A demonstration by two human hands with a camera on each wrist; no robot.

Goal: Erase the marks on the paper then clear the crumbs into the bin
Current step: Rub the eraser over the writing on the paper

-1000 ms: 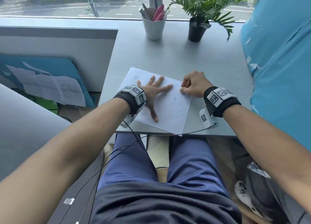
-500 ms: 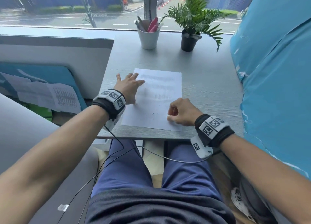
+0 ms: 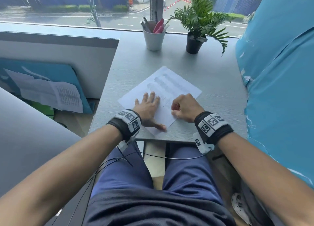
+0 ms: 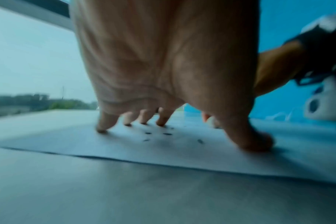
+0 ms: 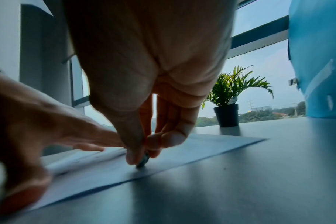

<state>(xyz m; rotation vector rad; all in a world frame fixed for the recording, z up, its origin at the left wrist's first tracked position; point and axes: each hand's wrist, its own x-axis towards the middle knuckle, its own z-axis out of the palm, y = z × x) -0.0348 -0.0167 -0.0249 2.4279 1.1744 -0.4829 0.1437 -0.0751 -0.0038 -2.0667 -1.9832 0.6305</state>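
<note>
A white sheet of paper lies turned at an angle on the grey desk. My left hand lies flat on its near left part, fingers spread and pressing it down. Dark crumbs are scattered on the paper just in front of those fingertips. My right hand is curled over the paper's near right edge. In the right wrist view its thumb and fingers pinch a small dark eraser whose tip touches the paper. No bin is in view.
A white cup of pens and a potted plant stand at the back of the desk by the window. A blue covered panel rises along the right. Papers on a blue board lean at lower left.
The paper has turned to a diagonal. My left hand shifted from its left edge onto the near part. My right hand moved up from the near edge, still pinching the eraser.
</note>
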